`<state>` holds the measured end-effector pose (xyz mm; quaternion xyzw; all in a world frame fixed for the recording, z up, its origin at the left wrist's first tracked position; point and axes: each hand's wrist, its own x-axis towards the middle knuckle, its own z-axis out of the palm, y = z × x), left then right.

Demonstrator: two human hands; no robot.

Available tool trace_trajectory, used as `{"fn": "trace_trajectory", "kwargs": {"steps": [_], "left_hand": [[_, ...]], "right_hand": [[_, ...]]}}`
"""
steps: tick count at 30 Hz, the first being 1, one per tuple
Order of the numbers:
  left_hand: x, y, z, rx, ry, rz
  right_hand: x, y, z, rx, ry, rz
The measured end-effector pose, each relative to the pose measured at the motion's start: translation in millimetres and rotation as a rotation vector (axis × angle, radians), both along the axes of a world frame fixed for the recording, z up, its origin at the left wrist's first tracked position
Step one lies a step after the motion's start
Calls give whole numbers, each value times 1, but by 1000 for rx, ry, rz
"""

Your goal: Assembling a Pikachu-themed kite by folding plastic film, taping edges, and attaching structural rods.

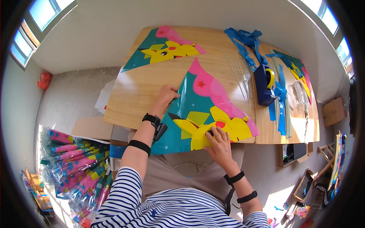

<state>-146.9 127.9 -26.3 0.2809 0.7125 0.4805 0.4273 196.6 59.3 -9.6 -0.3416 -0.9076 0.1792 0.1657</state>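
Several clear-wrapped bundles [78, 163] in pink, green and yellow lie at the far left, beside the wooden table [123, 106]. A similar printed sheet [161, 55] rests at the table's back. Next comes the left hand [165, 98], fingers curled against the slanting left edge of the triangular sheet [203, 100] – whether it truly pinches the edge, I cannot tell. That sheet lies before the person, its near side reaching past the table's edge. The right hand [219, 146] lies spread on its yellow figure, gripping nothing visible. Further right are thin rods [240, 76] and a tape dispenser [264, 85]. The step looks like steadying and squaring the sheet – the next move calls for light palm pressure and careful fingers along that left edge.
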Motion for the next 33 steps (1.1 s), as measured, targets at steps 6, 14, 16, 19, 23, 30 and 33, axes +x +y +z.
{"fn": "trace_trajectory", "kwargs": {"steps": [6, 14, 16, 19, 23, 30, 33], "left_hand": [[9, -6, 22, -60, 22, -64], [76, -36, 70, 191, -139, -401], [88, -43, 80, 170, -131, -423], [97, -51, 87, 193, -130, -464], [94, -55, 85, 226, -192, -481], [84, -52, 84, 150, -347, -437], [82, -50, 87, 186, -369, -410]], "right_hand": [[8, 4, 14, -50, 113, 5], [-49, 61, 55, -552, 641, -363], [-64, 71, 65, -593, 670, -385], [-77, 73, 72, -588, 695, -387], [-78, 71, 75, -635, 722, -372], [-70, 68, 81, -666, 729, -377], [-69, 66, 83, -678, 741, -392]]}}
